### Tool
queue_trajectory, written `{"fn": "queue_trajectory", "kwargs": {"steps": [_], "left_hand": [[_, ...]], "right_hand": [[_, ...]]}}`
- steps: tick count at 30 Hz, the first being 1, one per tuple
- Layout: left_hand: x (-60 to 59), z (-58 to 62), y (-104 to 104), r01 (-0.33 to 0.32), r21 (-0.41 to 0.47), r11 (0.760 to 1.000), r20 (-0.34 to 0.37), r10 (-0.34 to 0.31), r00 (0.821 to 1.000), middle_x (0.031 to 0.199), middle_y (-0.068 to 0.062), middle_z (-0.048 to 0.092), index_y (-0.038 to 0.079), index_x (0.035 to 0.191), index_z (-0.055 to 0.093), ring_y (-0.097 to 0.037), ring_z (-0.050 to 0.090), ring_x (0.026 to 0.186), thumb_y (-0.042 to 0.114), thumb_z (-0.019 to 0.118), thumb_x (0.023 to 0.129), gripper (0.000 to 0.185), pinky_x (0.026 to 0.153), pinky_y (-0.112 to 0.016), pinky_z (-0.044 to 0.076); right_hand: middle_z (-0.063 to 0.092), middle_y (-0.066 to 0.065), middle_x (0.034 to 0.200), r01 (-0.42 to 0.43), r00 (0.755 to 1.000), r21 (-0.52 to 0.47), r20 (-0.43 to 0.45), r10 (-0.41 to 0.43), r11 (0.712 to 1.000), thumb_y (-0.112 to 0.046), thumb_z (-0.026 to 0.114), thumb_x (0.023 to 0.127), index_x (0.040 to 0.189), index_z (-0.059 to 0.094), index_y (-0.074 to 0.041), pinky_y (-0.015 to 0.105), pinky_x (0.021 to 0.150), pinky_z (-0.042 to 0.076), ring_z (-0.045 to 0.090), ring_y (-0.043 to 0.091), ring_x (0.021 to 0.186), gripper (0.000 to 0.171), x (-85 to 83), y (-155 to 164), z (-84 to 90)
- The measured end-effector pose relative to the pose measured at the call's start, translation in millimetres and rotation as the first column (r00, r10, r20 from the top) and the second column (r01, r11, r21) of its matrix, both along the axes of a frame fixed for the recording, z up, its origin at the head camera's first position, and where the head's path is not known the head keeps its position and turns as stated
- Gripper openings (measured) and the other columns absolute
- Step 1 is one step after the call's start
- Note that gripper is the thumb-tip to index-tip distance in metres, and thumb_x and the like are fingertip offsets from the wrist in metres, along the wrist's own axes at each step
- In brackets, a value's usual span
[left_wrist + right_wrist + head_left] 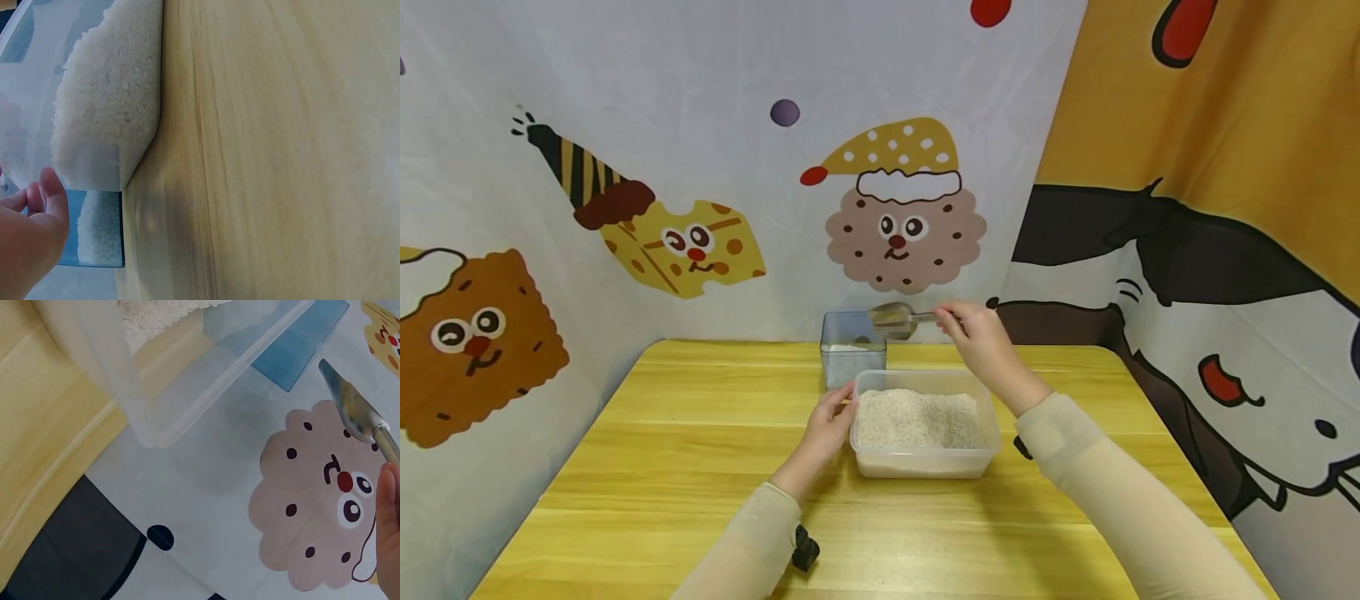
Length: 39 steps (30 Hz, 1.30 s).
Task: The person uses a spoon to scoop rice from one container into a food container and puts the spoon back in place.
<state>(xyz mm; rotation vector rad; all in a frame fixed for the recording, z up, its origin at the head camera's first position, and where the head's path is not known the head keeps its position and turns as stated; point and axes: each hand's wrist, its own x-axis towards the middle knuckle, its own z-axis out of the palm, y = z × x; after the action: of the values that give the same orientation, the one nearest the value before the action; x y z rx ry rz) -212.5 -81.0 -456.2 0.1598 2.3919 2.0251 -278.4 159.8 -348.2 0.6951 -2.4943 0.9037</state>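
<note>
The fingers of the right hand (981, 337) pinch the thin handle of a metal scoop (895, 319), held level in the air with its bowl over the rim of a small blue-tinted box (852, 350). That box stands at the far side of the bench (685, 467) and has a little rice (848, 348) in it. The left hand (829, 425) rests with relaxed, nearly straight fingers against the left wall of a clear plastic tub (925, 421), gripping nothing. The tub sits just in front of the blue box, touching or nearly touching it, and is filled with rice. Behind the bench hangs a cartoon-printed cloth (895, 217).
</note>
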Motion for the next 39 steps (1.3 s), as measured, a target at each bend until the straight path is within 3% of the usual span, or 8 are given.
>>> {"fn": "queue_trajectory", "kwargs": {"steps": [8,14,18,23,27,32,35,39], "left_hand": [[0.4,0.1,-0.9,0.007,-0.005,1.000,-0.009,-0.007,1.000,0.122,-0.027,0.047,-0.011,0.137,0.041,-0.036,0.052,0.110,0.004,0.047,0.098,0.042,0.078,-0.015,0.043],[1.2,0.9,-0.5,0.008,0.000,1.000,-0.013,-0.008,1.000,0.123,-0.028,0.046,-0.011,0.137,0.040,-0.037,0.052,0.110,0.004,0.047,0.098,0.042,0.079,-0.016,0.043],[2.0,2.5,-0.1,0.006,-0.002,1.000,-0.012,-0.006,1.000,0.123,-0.028,0.046,-0.011,0.136,0.040,-0.037,0.052,0.110,0.005,0.048,0.098,0.043,0.080,-0.016,0.042],[2.0,2.2,-1.0,0.008,-0.007,1.000,-0.003,-0.008,1.000,0.123,-0.027,0.046,-0.011,0.137,0.040,-0.036,0.052,0.111,0.005,0.048,0.098,0.043,0.079,-0.015,0.042],[-3.6,-7.9,-2.5,0.005,-0.009,1.000,-0.010,-0.005,1.000,0.122,-0.027,0.047,-0.011,0.137,0.041,-0.036,0.052,0.110,0.006,0.048,0.098,0.043,0.080,-0.018,0.043],[-14.8,-30.1,-3.8,-0.016,-0.026,1.000,-0.007,0.016,1.000,0.123,-0.021,0.048,-0.005,0.139,0.042,-0.032,0.052,0.111,0.012,0.050,0.099,0.044,0.083,-0.023,0.045],[-16.2,-34.3,-3.4,-0.025,-0.034,0.999,-0.002,0.025,1.000,0.122,-0.017,0.049,-0.001,0.139,0.043,-0.029,0.053,0.111,0.014,0.050,0.099,0.044,0.083,-0.023,0.046],[-16.4,-35.7,-3.3,-0.025,-0.028,0.999,-0.013,0.025,1.000,0.121,-0.016,0.049,-0.001,0.139,0.044,-0.029,0.053,0.111,0.015,0.049,0.099,0.043,0.084,-0.023,0.046]], "right_hand": [[0.068,0.012,0.095,-0.010,1.000,-0.036,-0.009,0.010,0.999,-0.022,0.050,0.099,0.106,0.069,-0.003,0.032,0.071,0.055,0.067,0.021,0.082,0.028,4.3,-0.8,-1.9],[0.070,0.015,0.089,0.049,0.990,-0.243,0.141,-0.015,0.969,-0.023,0.050,0.098,0.107,0.068,-0.001,0.027,0.069,0.056,0.067,0.020,0.076,0.030,5.5,5.6,-6.8],[0.070,0.020,0.086,0.110,0.951,-0.458,0.307,0.040,0.882,-0.021,0.050,0.098,0.110,0.064,0.008,0.023,0.066,0.055,0.068,0.015,0.072,0.034,4.9,11.9,-11.0],[0.070,0.001,0.075,0.243,0.841,-0.631,0.516,0.165,0.736,-0.018,0.047,0.100,0.117,0.056,0.015,0.021,0.066,0.055,0.067,0.007,0.069,0.038,8.6,21.4,-17.4],[0.070,-0.005,0.072,0.294,0.779,-0.669,0.582,0.235,0.682,-0.017,0.046,0.100,0.122,0.049,0.018,0.020,0.065,0.055,0.066,0.005,0.067,0.042,15.6,30.7,-23.3],[0.070,-0.004,0.076,0.308,0.736,-0.683,0.612,0.289,0.663,-0.018,0.044,0.101,0.125,0.045,0.018,0.018,0.067,0.054,0.065,0.005,0.070,0.043,27.3,43.7,-30.8],[0.070,-0.004,0.076,0.322,0.716,-0.675,0.632,0.295,0.664,-0.018,0.044,0.101,0.126,0.044,0.018,0.018,0.067,0.054,0.064,0.005,0.070,0.044,32.8,51.1,-36.1],[0.070,-0.005,0.077,0.325,0.717,-0.624,0.653,0.246,0.711,-0.019,0.043,0.102,0.125,0.046,0.017,0.018,0.068,0.054,0.064,0.004,0.071,0.043,39.1,59.3,-44.2]]}}
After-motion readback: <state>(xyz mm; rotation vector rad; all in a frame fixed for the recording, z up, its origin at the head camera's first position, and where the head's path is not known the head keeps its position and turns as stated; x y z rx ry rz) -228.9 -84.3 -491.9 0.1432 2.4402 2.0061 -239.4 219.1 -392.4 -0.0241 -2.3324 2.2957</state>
